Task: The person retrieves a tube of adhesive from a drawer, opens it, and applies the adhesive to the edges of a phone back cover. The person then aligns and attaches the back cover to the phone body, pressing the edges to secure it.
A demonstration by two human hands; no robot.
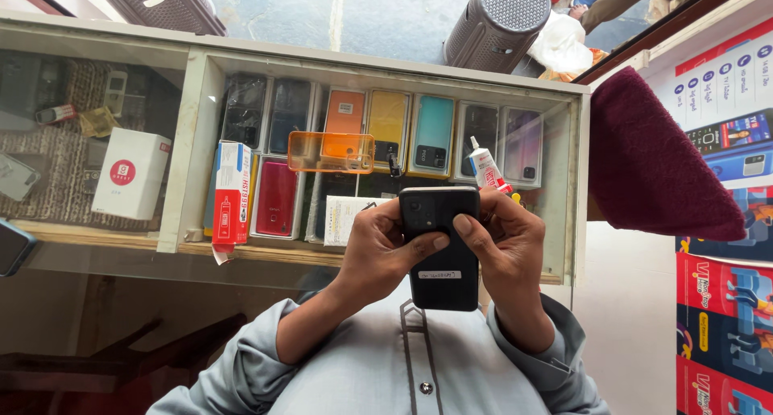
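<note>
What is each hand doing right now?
Left hand: closed on the black phone.
Right hand: closed on the same phone, thumb on its back.

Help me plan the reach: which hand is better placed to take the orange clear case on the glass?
Probably left: the left hand is nearer the orange case; the right hand is farther, beside a small tube. Both hold the black phone.
</note>
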